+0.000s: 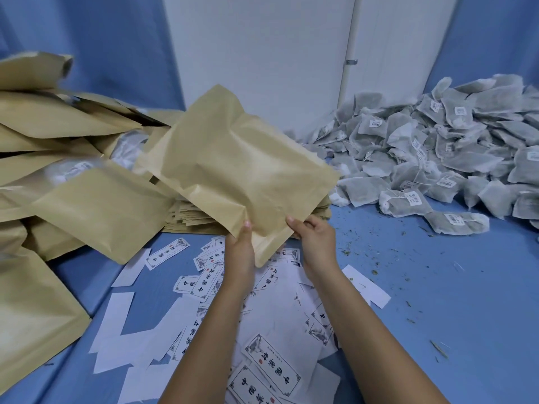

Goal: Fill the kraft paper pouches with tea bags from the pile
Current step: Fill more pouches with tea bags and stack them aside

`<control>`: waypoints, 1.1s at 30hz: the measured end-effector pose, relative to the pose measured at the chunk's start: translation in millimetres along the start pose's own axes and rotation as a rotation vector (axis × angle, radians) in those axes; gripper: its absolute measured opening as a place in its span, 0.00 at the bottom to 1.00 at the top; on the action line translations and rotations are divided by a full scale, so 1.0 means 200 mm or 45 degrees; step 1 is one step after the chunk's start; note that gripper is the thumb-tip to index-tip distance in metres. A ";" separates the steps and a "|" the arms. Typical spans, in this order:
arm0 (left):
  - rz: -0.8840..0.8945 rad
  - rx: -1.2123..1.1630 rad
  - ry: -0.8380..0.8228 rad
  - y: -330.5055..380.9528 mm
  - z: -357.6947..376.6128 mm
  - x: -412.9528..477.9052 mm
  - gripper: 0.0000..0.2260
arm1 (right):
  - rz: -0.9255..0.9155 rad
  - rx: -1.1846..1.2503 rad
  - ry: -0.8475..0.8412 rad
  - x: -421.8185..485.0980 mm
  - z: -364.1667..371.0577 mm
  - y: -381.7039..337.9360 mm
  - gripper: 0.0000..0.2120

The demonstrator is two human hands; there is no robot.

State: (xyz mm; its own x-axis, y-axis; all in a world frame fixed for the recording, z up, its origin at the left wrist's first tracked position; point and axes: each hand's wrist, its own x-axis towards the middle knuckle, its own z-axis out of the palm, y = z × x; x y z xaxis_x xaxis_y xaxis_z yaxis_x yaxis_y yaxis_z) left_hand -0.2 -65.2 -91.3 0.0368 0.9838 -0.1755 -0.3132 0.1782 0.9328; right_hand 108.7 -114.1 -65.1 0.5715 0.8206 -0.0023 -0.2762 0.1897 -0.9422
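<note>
A kraft paper pouch [233, 170] is held up off the blue table [452, 287], over its middle. It is tilted on its point: one corner points down toward the person and the opposite corner points up toward the far wall. Its long sides slant from far left to near right. Both grips grasp it at the lower corner. The left grip [240, 252] pinches it with the thumb on the front face and the fingers hidden behind. The right grip [315, 240] pinches the neighbouring edge, thumb on top and fingers curled under. Whether anything is inside the pouch, I cannot tell. Below it lies a flat stack of empty pouches [189, 214]. A loose heap of bulging pouches [73, 185] fills the table's left side, some with clear windows. The pile of tea bags [437, 158], grey-green with small white tags, sits at the far right corner. Printed paper labels [271, 360] lie scattered along the near edge under the forearms, and tea crumbs [350, 252] speckle the cloth to the right.
</note>
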 end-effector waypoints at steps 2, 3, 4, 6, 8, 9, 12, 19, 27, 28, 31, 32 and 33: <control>0.022 0.089 0.003 0.00 -0.02 0.01 0.03 | 0.039 0.052 -0.003 0.01 0.00 -0.01 0.03; 0.028 0.116 -0.016 0.00 -0.02 0.01 0.04 | 0.029 0.079 0.051 0.03 0.00 -0.03 0.03; 0.025 0.133 -0.047 0.00 -0.02 0.01 0.07 | 0.002 0.087 0.122 0.05 -0.02 -0.04 0.02; 0.024 0.155 -0.083 0.01 -0.01 0.00 0.11 | -0.012 0.029 0.205 0.08 -0.03 -0.06 0.03; 0.057 0.166 -0.040 0.04 -0.02 -0.01 0.10 | 0.049 0.020 0.163 0.10 -0.01 -0.08 0.02; 0.078 0.172 -0.028 0.07 -0.03 -0.01 0.08 | 0.068 0.033 0.121 0.10 0.02 -0.10 0.03; 0.102 0.211 -0.028 0.21 -0.11 0.03 0.07 | 0.013 -0.031 0.021 0.12 0.11 -0.18 0.05; 0.254 0.160 0.007 0.64 -0.39 0.03 0.02 | 0.153 -0.059 0.015 0.07 0.48 -0.19 0.07; 0.326 0.301 0.107 0.91 -0.70 0.04 0.05 | 0.399 0.406 -0.047 -0.11 0.87 -0.13 0.03; 0.312 0.299 0.091 0.92 -0.73 0.04 0.05 | 0.411 0.412 -0.034 -0.13 0.89 -0.11 0.03; 0.237 0.312 0.060 0.99 -0.77 0.08 0.07 | 0.425 0.447 -0.022 -0.13 0.97 -0.07 0.03; 0.203 0.273 0.042 1.03 -0.77 0.11 0.07 | 0.412 0.480 -0.017 -0.11 1.01 -0.08 0.04; 0.155 0.158 -0.001 1.09 -0.76 0.15 0.07 | 0.392 0.537 -0.031 -0.07 1.05 -0.11 0.05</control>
State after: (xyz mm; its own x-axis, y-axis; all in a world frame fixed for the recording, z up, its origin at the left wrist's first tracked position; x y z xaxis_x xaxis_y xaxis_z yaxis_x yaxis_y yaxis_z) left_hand -212.1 -0.7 59.0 0.0067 0.9983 -0.0587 -0.1955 0.0589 0.9789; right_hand -56.5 -16.4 25.9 0.3980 0.8841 -0.2450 -0.7187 0.1345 -0.6822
